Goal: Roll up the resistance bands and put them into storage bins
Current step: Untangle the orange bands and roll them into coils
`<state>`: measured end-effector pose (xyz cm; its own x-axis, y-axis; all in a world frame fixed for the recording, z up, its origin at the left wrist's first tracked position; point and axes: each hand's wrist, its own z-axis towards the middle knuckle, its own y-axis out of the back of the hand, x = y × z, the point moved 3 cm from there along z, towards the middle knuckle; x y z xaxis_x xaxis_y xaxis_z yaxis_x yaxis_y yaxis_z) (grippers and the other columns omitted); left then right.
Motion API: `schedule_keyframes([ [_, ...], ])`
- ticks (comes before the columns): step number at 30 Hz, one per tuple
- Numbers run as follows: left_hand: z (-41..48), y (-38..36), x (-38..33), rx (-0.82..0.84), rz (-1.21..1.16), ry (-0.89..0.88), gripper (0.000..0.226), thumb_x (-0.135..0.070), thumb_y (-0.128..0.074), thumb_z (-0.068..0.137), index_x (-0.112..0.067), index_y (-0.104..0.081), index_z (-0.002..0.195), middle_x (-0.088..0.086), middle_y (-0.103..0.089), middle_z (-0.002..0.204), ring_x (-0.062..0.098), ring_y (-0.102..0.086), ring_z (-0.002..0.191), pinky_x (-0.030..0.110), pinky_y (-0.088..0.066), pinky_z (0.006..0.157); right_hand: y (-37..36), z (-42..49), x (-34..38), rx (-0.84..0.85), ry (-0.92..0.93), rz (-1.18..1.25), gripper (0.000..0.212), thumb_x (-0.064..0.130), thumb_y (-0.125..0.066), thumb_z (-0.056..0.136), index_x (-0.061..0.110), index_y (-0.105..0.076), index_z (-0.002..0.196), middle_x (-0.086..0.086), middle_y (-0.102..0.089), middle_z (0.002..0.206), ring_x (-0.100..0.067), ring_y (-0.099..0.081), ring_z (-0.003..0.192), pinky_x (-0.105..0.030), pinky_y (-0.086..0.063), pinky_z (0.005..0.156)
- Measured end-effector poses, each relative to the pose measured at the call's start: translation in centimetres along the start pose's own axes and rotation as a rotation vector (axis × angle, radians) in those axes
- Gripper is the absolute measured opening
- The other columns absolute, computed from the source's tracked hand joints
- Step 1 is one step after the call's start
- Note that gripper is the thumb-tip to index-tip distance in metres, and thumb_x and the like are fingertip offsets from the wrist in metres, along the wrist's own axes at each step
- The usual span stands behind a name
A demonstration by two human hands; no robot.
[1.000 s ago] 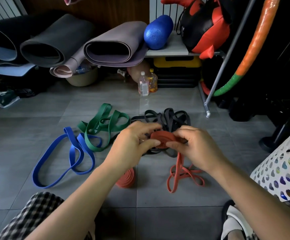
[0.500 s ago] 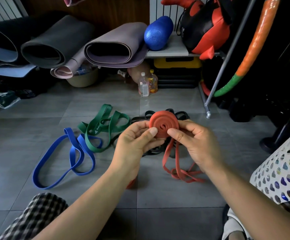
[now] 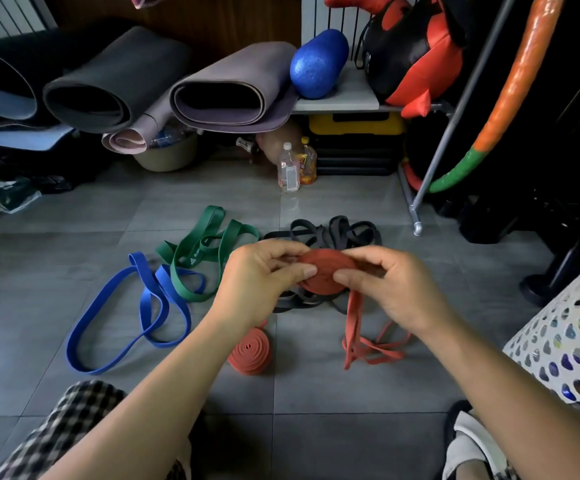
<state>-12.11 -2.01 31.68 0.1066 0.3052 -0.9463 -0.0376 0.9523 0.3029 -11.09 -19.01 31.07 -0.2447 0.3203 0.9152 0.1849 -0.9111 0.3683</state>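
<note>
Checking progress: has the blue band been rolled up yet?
No, the blue band lies unrolled in loose loops on the floor.

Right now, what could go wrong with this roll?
The red coil, pinched only between left hand and right hand, could spring loose if either slips. Its tail lies in crossed loops on the floor and may twist while feeding in. The finished red roll nearby looks unsecured and might unwind.

Bare floor [image 3: 316, 427] is lying open between the forearms. Just ahead, a finished roll [image 3: 250, 351] and the red band [image 3: 326, 271]'s trailing loops are cluttering it. The blue band [image 3: 164, 278] is sprawling left, and the perforated basket [image 3: 565, 344] is crowding the right.
</note>
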Motion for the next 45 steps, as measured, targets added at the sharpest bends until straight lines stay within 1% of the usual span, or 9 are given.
schedule_keyframes([
  [4,-0.1,0.1,0.1,-0.091,-0.237,0.092,0.02,-0.001,-0.07,0.073,-0.014,-0.068,0.087,0.008,-0.071,0.08,0.022,-0.067,0.071,0.029,-0.057,0.073,0.1,0.0,0.2,-0.016,-0.087,0.236,0.018,0.013,-0.07,0.072,0.028,-0.065,0.079,0.016,-0.07,0.067,0.005,-0.064,0.065,-0.007,-0.047,0.061],
  [11,-1.1,-2.0,1.6,0.001,-0.691,0.323,0.023,-0.01,-0.063,0.069,-0.003,-0.064,0.091,0.007,-0.072,0.08,0.019,-0.07,0.075,0.025,-0.058,0.07,-0.7,0.0,-0.2,-0.093,-0.122,0.402,0.016,0.01,-0.064,0.079,0.025,-0.067,0.084,0.017,-0.071,0.072,0.005,-0.065,0.074,-0.007,-0.046,0.069],
  [16,-0.3,-1.0,1.5,0.16,-0.031,0.179,0.033,0.001,-0.069,0.076,-0.012,-0.065,0.106,-0.001,-0.069,0.089,0.01,-0.066,0.077,0.023,-0.055,0.078,0.6,-0.2,0.5,-0.021,0.096,-0.386,0.02,0.023,-0.069,0.08,0.019,-0.072,0.099,0.008,-0.072,0.082,-0.002,-0.061,0.082,-0.023,-0.049,0.07],
  [18,-0.4,-1.4,1.0,0.211,0.038,0.086,0.032,0.001,-0.071,0.074,-0.023,-0.068,0.095,-0.004,-0.07,0.084,0.009,-0.066,0.076,0.023,-0.054,0.079,0.4,-0.3,0.7,-0.005,0.163,-0.443,0.022,0.024,-0.069,0.079,0.02,-0.072,0.1,0.007,-0.072,0.084,-0.003,-0.06,0.085,-0.022,-0.047,0.071],
  [23,-0.1,-1.1,0.4,0.047,-0.258,0.136,0.025,0.004,-0.067,0.076,-0.019,-0.068,0.085,-0.001,-0.073,0.075,0.019,-0.069,0.071,0.028,-0.057,0.072,0.5,0.0,0.3,-0.046,-0.043,0.181,0.021,0.015,-0.07,0.074,0.032,-0.065,0.084,0.02,-0.07,0.074,0.005,-0.065,0.075,-0.01,-0.05,0.07],
  [32,-0.5,-2.1,0.9,-0.057,-0.741,0.296,0.013,-0.001,-0.06,0.078,-0.006,-0.064,0.09,0.002,-0.073,0.077,0.014,-0.07,0.071,0.02,-0.056,0.062,-1.8,-0.3,-0.3,-0.177,-0.143,0.442,0.016,0.004,-0.063,0.081,0.02,-0.067,0.082,0.012,-0.069,0.061,0.003,-0.063,0.061,-0.007,-0.047,0.058],
  [35,-0.1,-1.5,1.1,0.024,-0.57,0.301,0.019,0.001,-0.062,0.079,-0.011,-0.063,0.094,0.001,-0.072,0.081,0.017,-0.069,0.078,0.022,-0.057,0.067,-1.1,0.1,-0.5,-0.117,-0.129,0.232,0.015,0.011,-0.066,0.08,0.025,-0.069,0.081,0.014,-0.07,0.065,0.001,-0.064,0.066,-0.014,-0.052,0.066],
  [40,0.6,-0.3,0.4,0.143,0.298,-0.097,0.044,-0.008,-0.074,0.074,-0.03,-0.063,0.111,-0.015,-0.063,0.096,-0.001,-0.06,0.088,0.013,-0.046,0.085,-0.6,0.2,-0.3,-0.031,0.063,-0.446,0.022,0.026,-0.07,0.078,0.017,-0.073,0.098,0.004,-0.073,0.085,-0.004,-0.065,0.074,-0.02,-0.049,0.068],
  [45,0.3,-0.1,0.1,0.057,0.24,-0.156,0.028,-0.004,-0.071,0.076,-0.032,-0.066,0.077,-0.008,-0.067,0.074,0.011,-0.063,0.07,0.017,-0.051,0.069,-0.6,0.1,0.1,-0.054,0.108,-0.375,0.024,0.024,-0.07,0.078,0.019,-0.071,0.101,0.004,-0.072,0.085,-0.01,-0.066,0.078,-0.029,-0.052,0.073],
])
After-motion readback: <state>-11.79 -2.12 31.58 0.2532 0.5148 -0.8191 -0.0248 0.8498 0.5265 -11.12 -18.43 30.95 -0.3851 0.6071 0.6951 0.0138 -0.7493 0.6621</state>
